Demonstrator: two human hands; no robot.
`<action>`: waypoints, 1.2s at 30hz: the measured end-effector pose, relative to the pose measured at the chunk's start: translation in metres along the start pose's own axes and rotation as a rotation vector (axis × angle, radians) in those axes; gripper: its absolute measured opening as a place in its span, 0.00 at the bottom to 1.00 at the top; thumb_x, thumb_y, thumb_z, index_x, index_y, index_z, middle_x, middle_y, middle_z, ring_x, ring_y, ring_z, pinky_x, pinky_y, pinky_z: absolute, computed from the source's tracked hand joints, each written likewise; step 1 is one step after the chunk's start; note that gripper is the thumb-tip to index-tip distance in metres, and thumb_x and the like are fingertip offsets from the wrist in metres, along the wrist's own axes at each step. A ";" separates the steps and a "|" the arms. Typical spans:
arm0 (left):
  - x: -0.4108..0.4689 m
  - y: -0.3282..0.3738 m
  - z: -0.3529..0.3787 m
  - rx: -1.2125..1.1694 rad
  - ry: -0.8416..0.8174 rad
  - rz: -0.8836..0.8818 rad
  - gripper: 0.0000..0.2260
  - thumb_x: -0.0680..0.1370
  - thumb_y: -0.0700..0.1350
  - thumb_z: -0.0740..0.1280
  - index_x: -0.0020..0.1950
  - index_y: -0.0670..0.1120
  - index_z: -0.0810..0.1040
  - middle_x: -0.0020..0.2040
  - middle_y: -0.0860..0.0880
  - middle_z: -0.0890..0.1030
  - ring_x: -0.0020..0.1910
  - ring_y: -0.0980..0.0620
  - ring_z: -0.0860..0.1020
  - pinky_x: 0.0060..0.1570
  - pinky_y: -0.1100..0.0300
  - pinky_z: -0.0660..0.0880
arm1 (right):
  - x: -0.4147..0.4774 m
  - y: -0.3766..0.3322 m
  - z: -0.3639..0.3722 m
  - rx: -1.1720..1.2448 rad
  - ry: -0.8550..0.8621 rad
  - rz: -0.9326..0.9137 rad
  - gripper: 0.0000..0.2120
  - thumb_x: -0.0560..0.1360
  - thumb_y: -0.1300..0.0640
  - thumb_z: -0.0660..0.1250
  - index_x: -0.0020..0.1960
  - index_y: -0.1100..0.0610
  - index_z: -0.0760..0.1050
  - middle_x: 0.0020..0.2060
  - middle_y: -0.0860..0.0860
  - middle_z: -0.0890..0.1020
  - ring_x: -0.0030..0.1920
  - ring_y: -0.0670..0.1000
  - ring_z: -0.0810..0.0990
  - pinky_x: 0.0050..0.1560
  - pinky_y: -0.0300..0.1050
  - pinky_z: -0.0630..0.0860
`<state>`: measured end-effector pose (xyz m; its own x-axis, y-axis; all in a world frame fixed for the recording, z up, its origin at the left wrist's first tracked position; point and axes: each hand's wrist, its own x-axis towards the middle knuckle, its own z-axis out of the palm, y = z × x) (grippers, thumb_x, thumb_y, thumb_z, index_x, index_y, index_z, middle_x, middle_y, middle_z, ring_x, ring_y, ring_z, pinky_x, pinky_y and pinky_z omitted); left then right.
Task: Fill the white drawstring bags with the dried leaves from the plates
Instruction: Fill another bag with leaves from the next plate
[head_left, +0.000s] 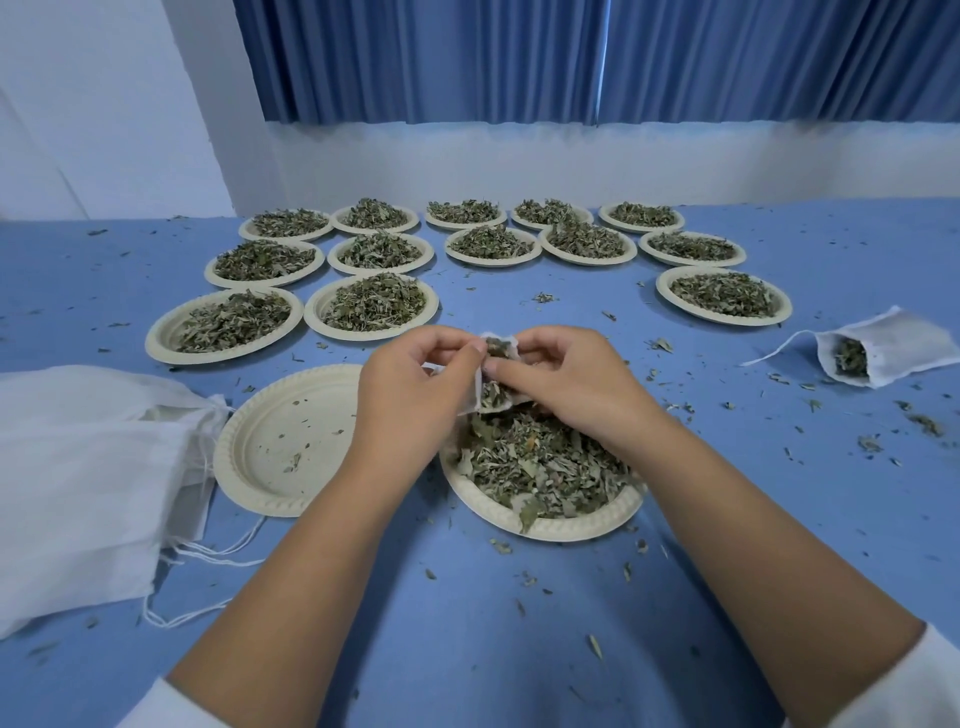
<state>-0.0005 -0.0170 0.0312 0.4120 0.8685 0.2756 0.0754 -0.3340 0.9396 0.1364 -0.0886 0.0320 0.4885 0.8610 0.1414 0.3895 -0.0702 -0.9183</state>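
Note:
A small white drawstring bag (493, 392) hangs between my hands above a cream plate (545, 525) heaped with dried leaves (540, 462). My left hand (410, 395) pinches the bag's left rim, and my right hand (566, 387) pinches its right rim with leaves at the fingertips. The bag's mouth is open and leaves show inside. Left of that plate sits a nearly bare plate (270, 447). A filled bag (883, 353) lies on its side at the right, its string trailing left.
Several plates of dried leaves (371, 306) stand in rows across the back of the blue table (467, 623). A pile of white bags (78, 467) with loose strings lies at the left. Leaf crumbs are scattered over the table. Blue curtains hang behind.

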 end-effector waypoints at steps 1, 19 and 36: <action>0.001 -0.001 -0.001 -0.014 0.037 0.006 0.03 0.76 0.47 0.72 0.42 0.53 0.83 0.35 0.58 0.81 0.36 0.62 0.76 0.43 0.64 0.72 | 0.000 -0.001 -0.001 -0.020 0.007 -0.017 0.10 0.71 0.50 0.75 0.49 0.50 0.78 0.41 0.47 0.81 0.39 0.46 0.81 0.44 0.43 0.78; 0.006 -0.005 -0.004 0.037 0.171 0.045 0.03 0.77 0.48 0.71 0.44 0.50 0.83 0.38 0.56 0.81 0.37 0.66 0.76 0.41 0.74 0.71 | -0.012 -0.004 -0.012 -0.730 -0.419 -0.167 0.16 0.69 0.44 0.75 0.56 0.43 0.80 0.51 0.46 0.80 0.53 0.47 0.77 0.57 0.49 0.74; 0.007 -0.009 -0.004 0.084 0.165 0.093 0.05 0.77 0.49 0.71 0.41 0.56 0.81 0.37 0.59 0.80 0.38 0.67 0.76 0.38 0.76 0.69 | -0.011 -0.013 -0.037 -0.154 -0.239 -0.194 0.04 0.69 0.56 0.78 0.43 0.50 0.85 0.25 0.41 0.76 0.24 0.40 0.69 0.28 0.28 0.64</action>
<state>-0.0021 -0.0067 0.0258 0.2668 0.8783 0.3968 0.1221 -0.4392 0.8901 0.1547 -0.1158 0.0559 0.2040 0.9583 0.2001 0.5792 0.0466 -0.8139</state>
